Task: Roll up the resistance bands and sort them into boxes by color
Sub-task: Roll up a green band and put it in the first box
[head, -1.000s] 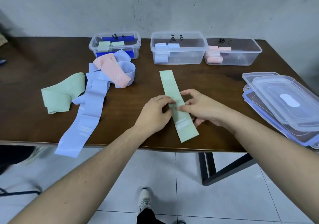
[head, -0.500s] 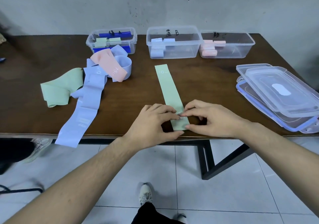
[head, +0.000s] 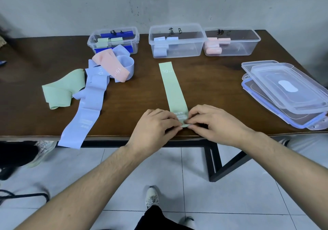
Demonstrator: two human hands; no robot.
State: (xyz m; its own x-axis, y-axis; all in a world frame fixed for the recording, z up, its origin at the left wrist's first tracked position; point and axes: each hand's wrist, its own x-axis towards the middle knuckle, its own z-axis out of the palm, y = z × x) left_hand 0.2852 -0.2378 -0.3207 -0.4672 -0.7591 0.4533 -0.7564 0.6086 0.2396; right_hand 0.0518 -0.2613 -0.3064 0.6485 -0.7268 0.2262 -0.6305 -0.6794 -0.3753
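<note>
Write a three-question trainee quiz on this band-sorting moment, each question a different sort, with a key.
1. True or false: both hands pinch the near end of the flat green band.
2. Which box holds pink rolls? A. left box B. middle box C. right box
3. Fill in: the stacked lids lie on the table's ___ side.

Key:
1. True: the left hand and right hand each have a grip on it at the table edge.
2. C.
3. Right.
</note>
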